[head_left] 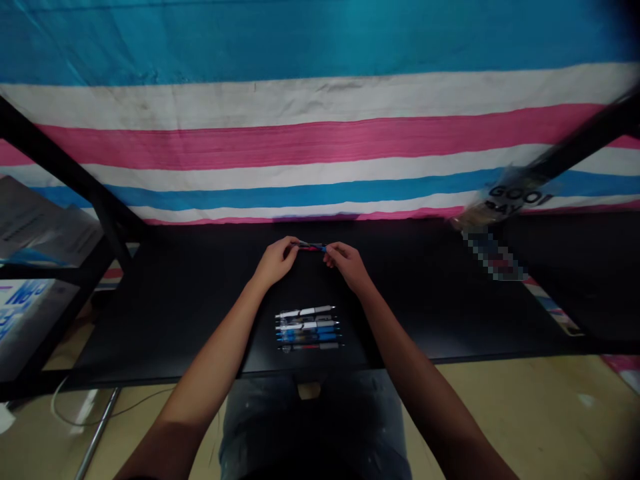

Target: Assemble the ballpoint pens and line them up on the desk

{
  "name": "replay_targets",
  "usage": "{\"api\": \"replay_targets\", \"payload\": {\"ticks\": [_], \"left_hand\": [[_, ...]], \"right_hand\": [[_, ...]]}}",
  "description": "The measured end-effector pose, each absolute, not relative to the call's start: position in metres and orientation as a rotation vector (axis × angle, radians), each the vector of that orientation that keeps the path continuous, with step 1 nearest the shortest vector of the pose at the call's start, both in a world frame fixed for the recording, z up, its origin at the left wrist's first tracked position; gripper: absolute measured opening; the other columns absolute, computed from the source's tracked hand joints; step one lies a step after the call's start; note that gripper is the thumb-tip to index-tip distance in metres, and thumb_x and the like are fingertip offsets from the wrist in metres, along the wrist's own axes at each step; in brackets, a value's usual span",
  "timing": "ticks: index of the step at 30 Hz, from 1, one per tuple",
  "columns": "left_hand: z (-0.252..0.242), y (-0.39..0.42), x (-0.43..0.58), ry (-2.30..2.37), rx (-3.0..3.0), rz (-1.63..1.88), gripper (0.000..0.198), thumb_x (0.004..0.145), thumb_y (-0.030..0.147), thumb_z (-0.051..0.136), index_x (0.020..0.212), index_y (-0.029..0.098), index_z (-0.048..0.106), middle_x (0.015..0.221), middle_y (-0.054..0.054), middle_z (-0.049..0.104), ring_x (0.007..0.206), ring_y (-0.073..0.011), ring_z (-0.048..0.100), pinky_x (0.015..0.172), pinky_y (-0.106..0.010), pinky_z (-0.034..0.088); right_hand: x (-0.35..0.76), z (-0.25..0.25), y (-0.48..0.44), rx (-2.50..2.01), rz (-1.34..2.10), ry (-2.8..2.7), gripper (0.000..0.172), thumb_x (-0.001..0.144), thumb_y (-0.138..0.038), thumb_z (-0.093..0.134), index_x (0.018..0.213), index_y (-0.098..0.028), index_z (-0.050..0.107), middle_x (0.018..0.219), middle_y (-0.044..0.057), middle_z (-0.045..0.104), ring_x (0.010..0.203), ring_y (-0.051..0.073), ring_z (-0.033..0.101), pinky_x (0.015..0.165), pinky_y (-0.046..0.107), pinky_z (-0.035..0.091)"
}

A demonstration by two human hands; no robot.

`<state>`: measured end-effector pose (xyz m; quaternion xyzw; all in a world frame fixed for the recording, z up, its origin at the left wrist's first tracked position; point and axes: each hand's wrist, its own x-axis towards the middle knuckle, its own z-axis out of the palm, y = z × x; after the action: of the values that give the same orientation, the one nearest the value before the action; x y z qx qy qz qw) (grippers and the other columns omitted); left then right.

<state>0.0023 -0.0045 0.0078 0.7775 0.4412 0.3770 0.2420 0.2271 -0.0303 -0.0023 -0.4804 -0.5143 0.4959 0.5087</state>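
Note:
A small bunch of pens (312,247) with red, blue and dark barrels lies crosswise toward the back of the black table. My left hand (278,259) has its fingers closed around the left end of the bunch. At the opposite end, the fingers of my right hand (346,263) pinch the pens. How many pens are in the bunch cannot be made out. Nearer to me, between my forearms, several more pens (307,327) with white, blue and dark barrels lie side by side on the table.
The black table (190,313) ends at a striped cloth (320,140) hung behind it. Black frame posts rise at both sides. A plastic bag (510,197) hangs at the right post. Boxes (35,320) stand at the left; a cable (100,423) trails over the floor.

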Motion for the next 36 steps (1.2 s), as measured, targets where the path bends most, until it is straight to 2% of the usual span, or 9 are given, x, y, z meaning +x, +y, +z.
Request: {"api": "replay_targets", "payload": {"ticks": [10, 19, 24, 31, 36], "left_hand": [[0.0126, -0.0075, 0.0024, 1.255, 2.099, 1.013, 0.021, 0.097, 0.025, 0.056, 0.115, 0.021, 0.067, 0.086, -0.002, 0.071, 0.070, -0.0158, 0.062, 0.066, -0.027, 0.045], [0.0098, -0.0061, 0.0021, 1.253, 2.118, 1.049, 0.019, 0.097, 0.027, 0.057, 0.112, 0.020, 0.067, 0.089, -0.003, 0.071, 0.077, -0.0179, 0.066, 0.069, -0.028, 0.047], [0.0107, -0.0065, 0.0031, 1.241, 2.123, 1.057, 0.019, 0.098, 0.026, 0.056, 0.113, 0.020, 0.067, 0.094, -0.005, 0.072, 0.084, -0.0191, 0.068, 0.076, -0.030, 0.051], [0.0096, -0.0060, 0.0029, 1.215, 2.138, 1.042, 0.019, 0.098, 0.026, 0.057, 0.112, 0.019, 0.068, 0.098, -0.006, 0.074, 0.086, -0.0191, 0.069, 0.076, -0.030, 0.051], [0.0085, -0.0060, 0.0031, 1.186, 2.164, 1.049, 0.020, 0.098, 0.028, 0.057, 0.111, 0.020, 0.070, 0.100, -0.006, 0.075, 0.090, -0.0200, 0.070, 0.079, -0.032, 0.053]], "right_hand": [[0.2276, -0.0035, -0.0298, -1.154, 1.203, -1.225, 0.029, 0.083, -0.048, 0.072, 0.081, -0.019, 0.067, 0.070, 0.001, 0.064, 0.062, 0.013, 0.055, 0.060, 0.028, 0.042], [0.2292, -0.0088, -0.0275, -1.175, 1.222, -1.202, 0.032, 0.079, -0.049, 0.075, 0.089, -0.019, 0.067, 0.073, 0.000, 0.065, 0.063, 0.013, 0.056, 0.060, 0.028, 0.043], [0.2302, -0.0100, -0.0276, -1.159, 1.210, -1.215, 0.033, 0.077, -0.045, 0.076, 0.096, -0.020, 0.065, 0.078, 0.000, 0.067, 0.064, 0.013, 0.058, 0.063, 0.029, 0.045], [0.2307, -0.0088, -0.0281, -1.154, 1.229, -1.238, 0.030, 0.077, -0.041, 0.076, 0.095, -0.019, 0.066, 0.080, 0.001, 0.068, 0.065, 0.013, 0.058, 0.064, 0.029, 0.044], [0.2319, -0.0079, -0.0293, -1.182, 1.181, -1.251, 0.028, 0.080, -0.045, 0.074, 0.092, -0.020, 0.069, 0.063, -0.004, 0.053, 0.057, 0.012, 0.048, 0.057, 0.027, 0.037]]}}
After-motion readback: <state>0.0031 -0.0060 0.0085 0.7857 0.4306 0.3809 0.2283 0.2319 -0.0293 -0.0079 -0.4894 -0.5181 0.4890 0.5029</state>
